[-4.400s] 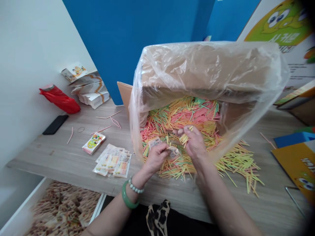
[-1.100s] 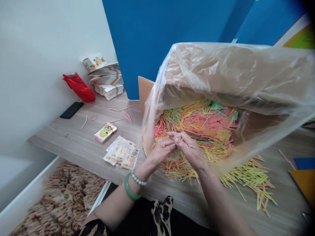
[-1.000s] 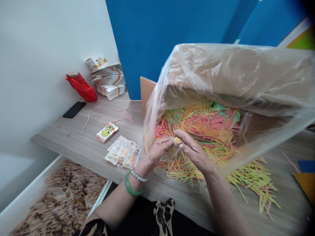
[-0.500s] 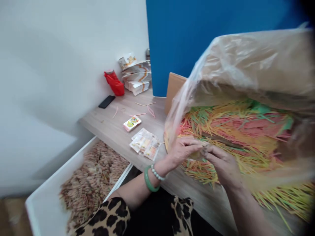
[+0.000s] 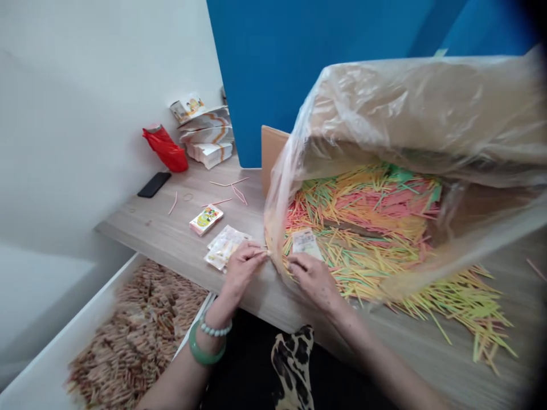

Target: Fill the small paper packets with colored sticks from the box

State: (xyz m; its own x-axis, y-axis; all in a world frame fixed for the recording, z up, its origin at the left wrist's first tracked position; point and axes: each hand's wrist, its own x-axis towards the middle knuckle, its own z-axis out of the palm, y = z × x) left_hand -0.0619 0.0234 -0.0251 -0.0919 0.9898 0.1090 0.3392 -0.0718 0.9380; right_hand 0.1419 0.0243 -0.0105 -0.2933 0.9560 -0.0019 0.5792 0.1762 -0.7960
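My left hand (image 5: 244, 269), with a green bangle and a bead bracelet on the wrist, pinches something small and thin by the pile of clear packets (image 5: 224, 245). My right hand (image 5: 314, 279) has its fingers curled at the lower edge of the plastic liner (image 5: 284, 188). Just above its fingers is a small printed clear packet (image 5: 306, 243); whether the fingers grip it is unclear. Behind, yellow, pink and green paper-like strips (image 5: 367, 210) fill the lined box and spill onto the table. A stack of printed cards (image 5: 206, 219) lies left of the packets.
On the table (image 5: 141, 228) are a black phone (image 5: 154, 184), a red bag (image 5: 166, 148), stacked white cartons (image 5: 211, 139) and loose pink strips (image 5: 217, 202). Below left stands a white bin (image 5: 38, 370) full of small bundled pieces. A blue panel (image 5: 333, 34) rises behind.
My hands have moved apart from where they met. A packet now shows above my right hand. My left hand is over by the packet pile. The view has shifted right.
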